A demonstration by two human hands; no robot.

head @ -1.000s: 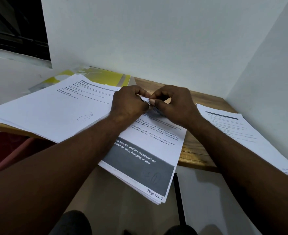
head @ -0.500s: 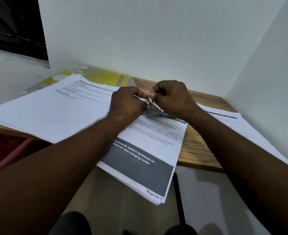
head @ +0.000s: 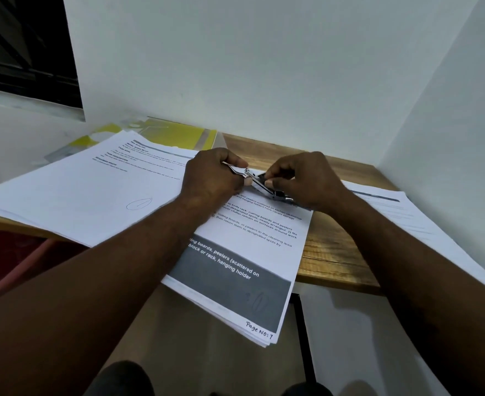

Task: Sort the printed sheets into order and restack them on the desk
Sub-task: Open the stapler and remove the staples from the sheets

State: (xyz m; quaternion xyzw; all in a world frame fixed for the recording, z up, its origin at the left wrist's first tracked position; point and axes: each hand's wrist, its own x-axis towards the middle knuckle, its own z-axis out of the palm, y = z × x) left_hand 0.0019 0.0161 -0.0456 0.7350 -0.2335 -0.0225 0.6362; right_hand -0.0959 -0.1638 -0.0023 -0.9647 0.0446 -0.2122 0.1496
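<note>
Close together at the far edge of the stack (head: 244, 252), left hand (head: 212, 178) and right hand (head: 307, 181) both pinching one small metal tool (head: 261, 185), stapler or clip unclear, slanted across that edge. Long axis from the hands straight back toward the body, near end overhanging the desk (head: 335, 252), "Page No: 7" on top, equally near either hand. Left pile (head: 78, 195) close alongside, right sheets (head: 407, 218) apart across bare wood, folder (head: 172, 135) behind; in the way only the tool itself, probably to be set down before lifting any page.
</note>
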